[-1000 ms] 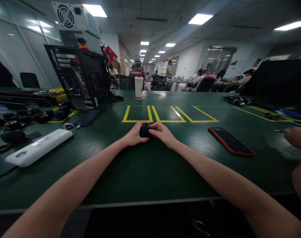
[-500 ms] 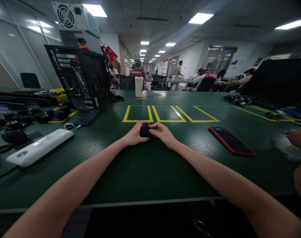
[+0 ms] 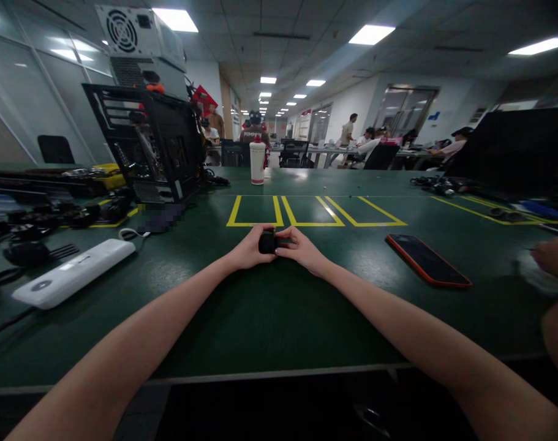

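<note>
Between my hands is a small, dark, rounded black object (image 3: 266,244); its exact kind does not show. My left hand (image 3: 250,248) wraps round it from the left, thumb below and fingers above. From the right, my right hand (image 3: 301,250) pinches at its right end with thumb and fingertips. Both hands are low over the green table (image 3: 260,324), just in front of the yellow taped outlines (image 3: 285,224). Part of the object is hidden by my fingers.
A phone with an orange edge (image 3: 428,260) lies to the right, a white power strip (image 3: 76,272) to the left. An open computer case (image 3: 154,141) and a white bottle (image 3: 257,162) stand farther back. Another person's hand (image 3: 554,257) is at the right edge.
My right thumb and fingers have shifted slightly at the object's right end. My left hand keeps its hold in the same place.
</note>
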`<state>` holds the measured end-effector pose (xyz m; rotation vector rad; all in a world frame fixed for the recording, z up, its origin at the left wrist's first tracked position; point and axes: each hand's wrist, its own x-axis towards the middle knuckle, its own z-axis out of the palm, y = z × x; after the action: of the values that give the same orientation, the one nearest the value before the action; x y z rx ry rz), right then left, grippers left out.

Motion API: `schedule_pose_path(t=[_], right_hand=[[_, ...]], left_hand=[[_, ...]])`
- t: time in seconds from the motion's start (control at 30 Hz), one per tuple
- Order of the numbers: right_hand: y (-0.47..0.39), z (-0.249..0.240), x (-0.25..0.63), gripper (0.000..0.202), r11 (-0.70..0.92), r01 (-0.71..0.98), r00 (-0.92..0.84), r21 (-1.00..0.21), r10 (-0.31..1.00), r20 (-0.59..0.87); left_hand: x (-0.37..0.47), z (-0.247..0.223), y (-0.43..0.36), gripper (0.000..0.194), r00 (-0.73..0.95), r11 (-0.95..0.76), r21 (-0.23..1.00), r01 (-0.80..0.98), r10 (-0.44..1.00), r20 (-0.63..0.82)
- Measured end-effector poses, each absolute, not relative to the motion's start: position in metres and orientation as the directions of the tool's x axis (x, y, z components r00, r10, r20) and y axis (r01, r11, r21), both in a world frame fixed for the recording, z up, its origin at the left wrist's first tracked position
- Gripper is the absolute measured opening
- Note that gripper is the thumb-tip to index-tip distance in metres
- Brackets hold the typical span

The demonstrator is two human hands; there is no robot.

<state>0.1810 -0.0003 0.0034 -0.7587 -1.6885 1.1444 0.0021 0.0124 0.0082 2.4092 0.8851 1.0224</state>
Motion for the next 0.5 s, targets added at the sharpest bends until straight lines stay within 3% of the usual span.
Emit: schedule_pose_path(t=[0.13,0.33,0.5], right_hand=[[-0.0011,0.0046,0.1814,0.025,0.339,0.050,-0.355,-0.939,0.885,0.301],[0.0028,0.0027,0.1822,0.035,0.294,0.043,-0.360,-0.955,0.896,0.260],[0.0025,0.0026,0.1828,0.035,0.324,-0.025,-0.392,-0.946,0.867,0.307]], left_hand=[[0.0022,0.0091,0.0122,0.063,0.537,-0.722,0.564,0.400,0.683,0.495],[0.0030,0.0122,0.0093,0.063,0.540,-0.719,0.559,0.412,0.687,0.487],[0.0028,0.0101,0.0109,0.062,0.540,-0.719,0.561,0.410,0.687,0.486]])
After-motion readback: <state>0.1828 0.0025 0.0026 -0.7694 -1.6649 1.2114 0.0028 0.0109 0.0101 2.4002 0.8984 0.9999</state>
